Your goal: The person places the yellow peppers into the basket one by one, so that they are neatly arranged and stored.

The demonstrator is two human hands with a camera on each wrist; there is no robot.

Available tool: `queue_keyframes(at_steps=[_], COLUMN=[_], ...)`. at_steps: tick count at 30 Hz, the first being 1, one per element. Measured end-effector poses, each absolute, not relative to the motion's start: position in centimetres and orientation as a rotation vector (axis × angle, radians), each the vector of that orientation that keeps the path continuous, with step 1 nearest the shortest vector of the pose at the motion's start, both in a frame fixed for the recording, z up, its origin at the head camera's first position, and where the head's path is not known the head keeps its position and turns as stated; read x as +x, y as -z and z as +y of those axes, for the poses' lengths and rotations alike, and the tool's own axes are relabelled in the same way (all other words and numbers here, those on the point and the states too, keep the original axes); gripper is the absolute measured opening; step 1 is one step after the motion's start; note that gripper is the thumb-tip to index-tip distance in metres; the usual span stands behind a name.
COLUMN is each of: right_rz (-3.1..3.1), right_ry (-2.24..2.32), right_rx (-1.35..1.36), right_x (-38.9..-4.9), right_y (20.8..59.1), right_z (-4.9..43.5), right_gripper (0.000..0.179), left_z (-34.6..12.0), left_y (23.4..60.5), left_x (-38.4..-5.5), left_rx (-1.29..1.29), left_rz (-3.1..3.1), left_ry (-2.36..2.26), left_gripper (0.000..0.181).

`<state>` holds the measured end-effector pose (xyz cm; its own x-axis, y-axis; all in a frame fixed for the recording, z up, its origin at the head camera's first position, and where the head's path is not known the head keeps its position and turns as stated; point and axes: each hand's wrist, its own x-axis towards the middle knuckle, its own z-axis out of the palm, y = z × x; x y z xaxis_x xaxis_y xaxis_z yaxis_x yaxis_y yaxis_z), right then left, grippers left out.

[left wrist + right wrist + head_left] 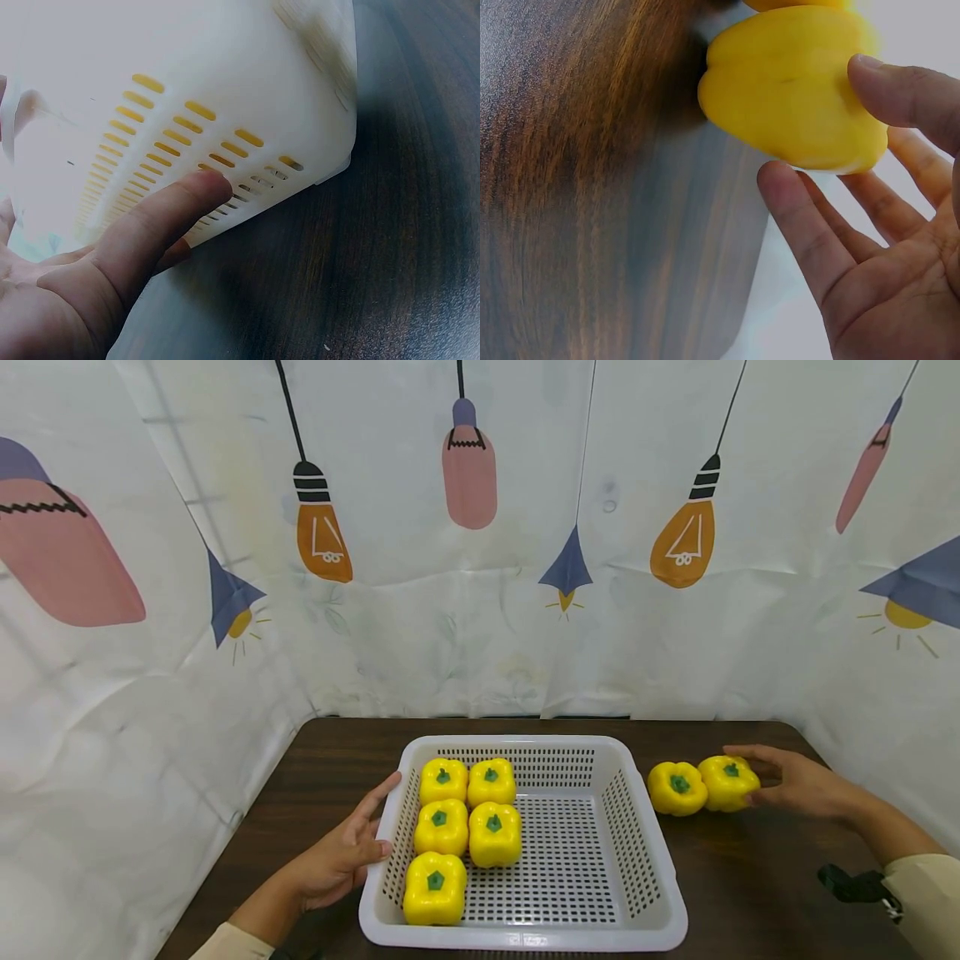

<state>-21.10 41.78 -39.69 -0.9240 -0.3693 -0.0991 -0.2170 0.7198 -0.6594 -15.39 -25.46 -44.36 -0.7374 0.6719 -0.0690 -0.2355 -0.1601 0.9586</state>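
A white perforated plastic basket (pixel 525 937) stands on the dark table, with several yellow bell peppers (pixel 435 889) grouped in its left half, green stems up. My left hand (pixel 337 856) rests against the basket's left side, thumb and index fingertip at the rim; in the left wrist view a straight finger (pixel 176 202) lies along the slotted outer wall. To the right of the basket, two more bell peppers sit side by side. My right hand (pixel 802 781) holds the farther-right bell pepper (pixel 787 90), thumb on one side and fingers around the other. The nearer bell pepper (pixel 677 788) touches it.
Dark wood-grain table (pixel 742 893) surrounds the basket. A white sheet printed with hanging lamps (pixel 480 635) encloses the back and both sides, close to the table's edges. A black strap piece (pixel 851 885) shows at the right sleeve.
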Motion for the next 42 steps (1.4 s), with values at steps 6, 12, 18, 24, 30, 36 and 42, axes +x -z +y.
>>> queue_keyframes(at_steps=[6, 12, 18, 24, 30, 36, 42], right_rz=[2.791, 2.835, 2.899, 2.931, 2.937, 2.961, 2.95], right_ry=[0.95, 0.946, 0.879, 0.844, 0.817, 0.783, 0.8], right_rx=[-0.47, -0.485, -0.535, -0.551, -0.591, -0.563, -0.572], right_x=[-21.1, -20.9, -20.6, -20.1, -19.8, -19.3, -18.7], right_y=[39.3, 38.3, 36.9, 35.5, 34.2, 32.9, 32.0], right_z=[42.0, 42.2, 41.8, 41.4, 40.7, 39.9, 39.1], right_gripper=[0.076, 0.075, 0.073, 0.073, 0.07, 0.073, 0.073], left_z=[-25.4, -25.5, -25.4, -25.4, -25.4, -25.4, -25.3], left_y=[44.4, 44.3, 44.3, 44.3, 44.3, 44.2, 44.1], left_x=[-15.5, -15.5, -15.4, -15.4, -15.4, -15.3, -15.3], left_rx=[0.512, 0.513, 0.51, 0.516, 0.518, 0.507, 0.497], left_rz=[1.514, 1.516, 1.518, 1.518, 1.51, 1.513, 1.518], left_ry=[-1.949, -1.951, -1.953, -1.955, -1.954, -1.953, -1.954], left_gripper=[0.09, 0.091, 0.091, 0.091, 0.091, 0.091, 0.092])
